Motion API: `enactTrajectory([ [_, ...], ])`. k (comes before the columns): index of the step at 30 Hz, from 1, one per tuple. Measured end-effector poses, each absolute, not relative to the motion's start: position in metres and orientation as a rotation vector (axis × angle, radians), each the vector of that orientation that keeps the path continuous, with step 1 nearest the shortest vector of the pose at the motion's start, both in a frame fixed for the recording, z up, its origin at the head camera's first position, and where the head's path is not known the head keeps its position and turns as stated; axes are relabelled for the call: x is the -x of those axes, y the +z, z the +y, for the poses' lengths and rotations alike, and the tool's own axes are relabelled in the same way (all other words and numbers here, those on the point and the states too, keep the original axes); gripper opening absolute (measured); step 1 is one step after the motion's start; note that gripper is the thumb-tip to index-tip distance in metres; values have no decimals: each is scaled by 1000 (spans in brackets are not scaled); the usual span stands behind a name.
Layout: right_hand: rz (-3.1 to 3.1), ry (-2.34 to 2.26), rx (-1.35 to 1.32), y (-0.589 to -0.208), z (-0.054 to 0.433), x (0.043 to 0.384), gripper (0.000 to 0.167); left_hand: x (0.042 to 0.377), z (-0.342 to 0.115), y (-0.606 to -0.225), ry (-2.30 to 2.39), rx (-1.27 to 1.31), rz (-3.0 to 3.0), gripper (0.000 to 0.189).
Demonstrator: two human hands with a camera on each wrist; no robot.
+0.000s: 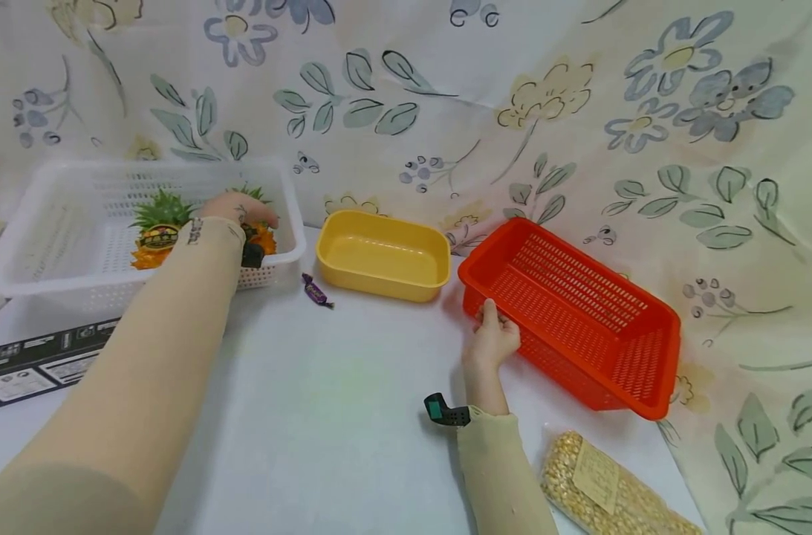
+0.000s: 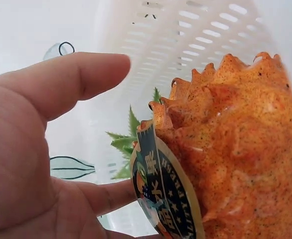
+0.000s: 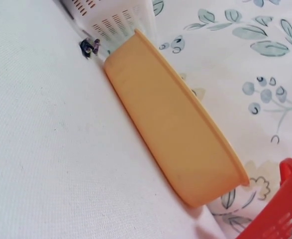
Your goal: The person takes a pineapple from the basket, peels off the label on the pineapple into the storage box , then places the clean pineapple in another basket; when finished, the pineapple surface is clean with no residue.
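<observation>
On the white table (image 1: 339,416), a big white basket (image 1: 18,286) stands at the far left. A red basket (image 1: 566,357) sits on the right, and a yellow tub (image 1: 379,282) stands between them. A bag of yellow kernels (image 1: 636,498) lies at the near right. Two spiky orange fruits (image 1: 150,256) are inside the white basket. The left hand (image 1: 235,208) is at the right one, thumb and fingers spread apart. The right hand (image 1: 491,340) is by the red basket's near side; I cannot tell if it grips. A small purple candy (image 1: 317,291) lies just beside the tub.
</observation>
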State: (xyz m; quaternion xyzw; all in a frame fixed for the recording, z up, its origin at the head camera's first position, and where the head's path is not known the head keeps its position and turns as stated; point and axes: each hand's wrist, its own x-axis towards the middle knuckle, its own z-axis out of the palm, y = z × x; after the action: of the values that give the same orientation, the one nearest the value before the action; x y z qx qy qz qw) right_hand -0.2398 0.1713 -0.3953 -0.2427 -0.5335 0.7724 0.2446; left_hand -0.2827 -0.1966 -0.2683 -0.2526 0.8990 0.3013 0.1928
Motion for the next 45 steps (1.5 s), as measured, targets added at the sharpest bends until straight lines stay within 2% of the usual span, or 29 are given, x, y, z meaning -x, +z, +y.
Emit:
enactTrajectory([
  [15,-1465,2105,664,-395,172,239,19,281,-193,-264,794,642,2504,54],
  [25,-1444,2113,651,-395,172,239,13,286,-199,-273,745,640,2532,54],
  [38,-1420,2107,610,-396,172,242,13,284,-193,-264,711,657,2497,69],
  [45,-1435,2113,605,-394,172,241,10,286,-199,-263,777,599,2540,46],
])
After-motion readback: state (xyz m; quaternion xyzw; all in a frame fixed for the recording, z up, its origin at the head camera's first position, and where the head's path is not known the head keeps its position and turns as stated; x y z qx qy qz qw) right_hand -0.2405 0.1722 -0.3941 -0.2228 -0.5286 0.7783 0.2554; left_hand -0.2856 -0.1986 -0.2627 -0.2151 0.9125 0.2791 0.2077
